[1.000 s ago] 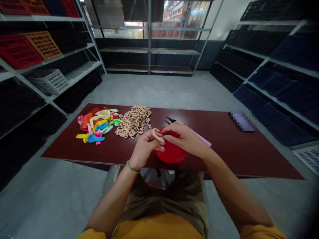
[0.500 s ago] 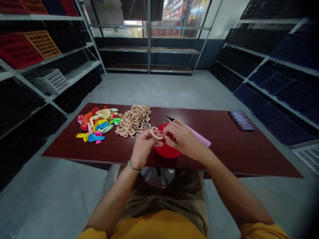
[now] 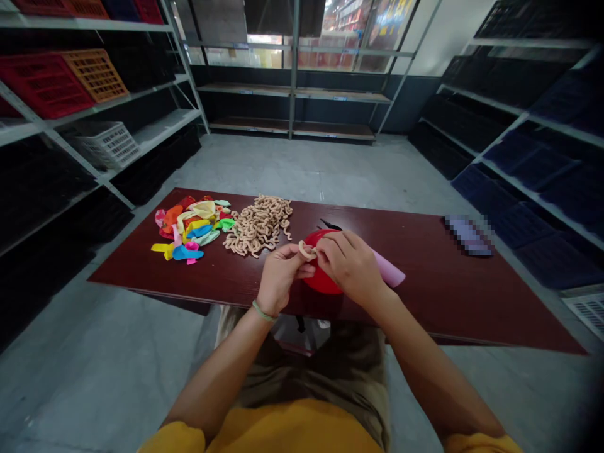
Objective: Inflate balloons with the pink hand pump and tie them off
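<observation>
A curved beige piece [image 3: 307,251] is pinched between both hands above the table's front part. My left hand [image 3: 282,275] grips its left side with closed fingers. On its right end, the fingers of my right hand [image 3: 348,263] are pressed together. Below and behind the hands lies a round red object [image 3: 322,282], partly covered by my right hand. A heap of similar curly beige pieces [image 3: 260,225] lies beyond my left hand. Farther left is a pile of colourful limp balloons [image 3: 193,228].
On the dark red table [image 3: 443,289], a pink roll [image 3: 389,270] lies beside my right hand, with a black-tipped tool [image 3: 330,224] behind the red object. A blurred flat item [image 3: 468,235] is at the far right. Shelves with crates [image 3: 95,74] stand around.
The view has shifted slightly, so the table contents sit a little differently. Both hands still hold the beige piece, and my right hand's fingers have curled in more around its end.
</observation>
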`<state>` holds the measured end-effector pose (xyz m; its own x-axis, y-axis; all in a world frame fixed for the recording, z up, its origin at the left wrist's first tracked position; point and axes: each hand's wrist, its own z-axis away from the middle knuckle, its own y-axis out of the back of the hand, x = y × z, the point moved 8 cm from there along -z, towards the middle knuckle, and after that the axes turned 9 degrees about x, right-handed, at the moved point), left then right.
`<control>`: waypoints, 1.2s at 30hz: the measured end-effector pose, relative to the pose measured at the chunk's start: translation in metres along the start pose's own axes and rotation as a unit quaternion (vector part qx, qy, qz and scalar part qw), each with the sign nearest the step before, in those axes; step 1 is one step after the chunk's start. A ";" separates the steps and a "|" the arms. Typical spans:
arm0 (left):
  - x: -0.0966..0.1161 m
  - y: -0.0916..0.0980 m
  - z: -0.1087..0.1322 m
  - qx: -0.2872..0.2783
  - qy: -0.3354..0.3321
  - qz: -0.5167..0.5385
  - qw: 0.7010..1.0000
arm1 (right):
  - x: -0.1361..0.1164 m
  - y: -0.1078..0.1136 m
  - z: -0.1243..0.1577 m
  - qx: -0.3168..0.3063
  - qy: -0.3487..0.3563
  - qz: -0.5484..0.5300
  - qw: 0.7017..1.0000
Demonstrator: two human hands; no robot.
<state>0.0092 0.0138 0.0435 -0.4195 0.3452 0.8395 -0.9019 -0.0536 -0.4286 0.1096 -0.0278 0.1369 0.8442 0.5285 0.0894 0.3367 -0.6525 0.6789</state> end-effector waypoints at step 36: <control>0.018 -0.004 -0.023 0.006 -0.119 0.017 0.993 | 0.011 -0.001 0.007 0.027 -0.092 -0.002 0.995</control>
<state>0.0078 0.0419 0.0532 -0.4612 0.1122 0.8802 -0.8872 -0.0738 -0.4554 0.1216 -0.0252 0.1318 0.9033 0.4260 -0.0517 0.3582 -0.6821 0.6376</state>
